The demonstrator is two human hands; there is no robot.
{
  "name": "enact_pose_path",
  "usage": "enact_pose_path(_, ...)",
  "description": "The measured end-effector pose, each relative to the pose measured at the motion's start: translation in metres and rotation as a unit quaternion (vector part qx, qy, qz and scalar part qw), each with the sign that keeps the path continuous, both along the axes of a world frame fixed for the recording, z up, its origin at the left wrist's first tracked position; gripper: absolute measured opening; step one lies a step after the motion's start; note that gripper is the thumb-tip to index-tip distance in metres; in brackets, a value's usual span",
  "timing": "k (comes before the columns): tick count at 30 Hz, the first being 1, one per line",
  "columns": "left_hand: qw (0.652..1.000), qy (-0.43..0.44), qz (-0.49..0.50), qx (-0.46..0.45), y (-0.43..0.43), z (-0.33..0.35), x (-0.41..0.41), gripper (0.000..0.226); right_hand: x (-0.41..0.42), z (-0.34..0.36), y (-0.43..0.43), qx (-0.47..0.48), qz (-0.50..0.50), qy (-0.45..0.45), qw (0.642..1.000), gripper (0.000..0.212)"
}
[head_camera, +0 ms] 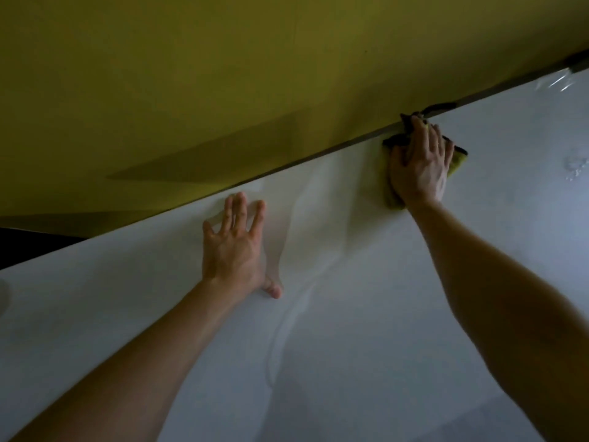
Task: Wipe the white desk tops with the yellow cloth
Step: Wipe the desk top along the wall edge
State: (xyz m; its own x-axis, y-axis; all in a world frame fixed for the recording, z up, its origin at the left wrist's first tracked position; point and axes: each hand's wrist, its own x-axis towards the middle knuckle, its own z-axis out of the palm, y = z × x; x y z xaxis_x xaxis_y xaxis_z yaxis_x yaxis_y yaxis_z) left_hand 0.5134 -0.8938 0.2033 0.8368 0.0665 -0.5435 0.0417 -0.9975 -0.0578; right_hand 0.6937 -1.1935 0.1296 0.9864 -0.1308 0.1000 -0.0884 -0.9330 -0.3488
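Note:
A white desk top (350,330) fills the lower part of the head view and slopes up to the right. My right hand (419,165) presses flat on the yellow cloth (456,159) at the desk's far edge, fingers straight and reaching the dark gap by the partition. The cloth shows around the hand, with a dark edge at the fingertips. My left hand (237,247) lies flat on the desk top with its fingers spread, to the left of the cloth and apart from it.
A yellow-green partition (223,90) rises right behind the desk's far edge. Wet streaks (287,314) run down the desk between my arms. Water drops (573,169) sit at the right. A dark opening (25,244) lies at the left.

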Motion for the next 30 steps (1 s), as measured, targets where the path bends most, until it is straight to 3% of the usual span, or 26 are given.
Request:
enact_pose_path(2, 1.000, -0.003, 0.000, -0.002, 0.003, -0.002, 0.000, 0.182, -0.021, 0.002, 0.042, -0.010, -0.018, 0.010, 1.000, 0.069)
enact_pose_path(4, 1.000, -0.007, 0.001, 0.002, 0.002, -0.001, 0.000, 0.181, -0.062, -0.001, 0.111, -0.025, 0.095, 0.005, 0.995, 0.066)
enact_pose_path(6, 1.000, -0.009, 0.004, 0.004, 0.001, 0.001, 0.000, 0.182, -0.098, 0.002, 0.164, -0.023, 0.249, 0.013, 0.968, 0.061)
enact_pose_path(9, 1.000, -0.013, 0.007, 0.005, 0.000, 0.002, -0.001, 0.181, -0.089, 0.000, 0.149, 0.003, 0.330, -0.002, 0.944, 0.057)
enact_pose_path(11, 1.000, -0.014, 0.005, 0.000, 0.002, 0.001, -0.001, 0.180, -0.057, -0.008, 0.100, 0.007, 0.260, -0.044, 0.964, 0.057)
enact_pose_path(13, 1.000, -0.011, 0.004, -0.002, 0.003, 0.000, -0.002, 0.181, -0.024, -0.007, 0.047, 0.021, 0.111, -0.050, 0.992, 0.059)
enact_pose_path(16, 1.000, -0.006, 0.003, -0.004, 0.004, -0.002, 0.000, 0.184, -0.027, -0.003, 0.048, 0.023, -0.006, -0.024, 0.999, 0.068)
enact_pose_path(18, 1.000, -0.002, 0.005, -0.006, 0.002, 0.000, 0.000, 0.185, -0.082, 0.000, 0.087, 0.020, 0.010, -0.032, 0.999, 0.065)
enact_pose_path(21, 1.000, 0.003, 0.008, -0.002, 0.001, 0.002, 0.000, 0.186, -0.193, 0.005, 0.129, 0.029, 0.149, 0.001, 0.988, 0.060)
enact_pose_path(24, 1.000, -0.001, 0.009, -0.008, 0.003, -0.002, 0.000, 0.186, -0.199, 0.008, 0.085, -0.001, 0.251, 0.003, 0.968, 0.062)
enact_pose_path(28, 1.000, -0.008, 0.015, -0.008, 0.002, -0.008, 0.002, 0.187, -0.092, 0.010, -0.012, -0.031, 0.079, -0.005, 0.996, 0.068)
enact_pose_path(30, 1.000, -0.007, 0.026, -0.006, -0.001, -0.007, 0.002, 0.187, -0.078, 0.007, -0.020, -0.016, 0.023, -0.004, 1.000, 0.068)
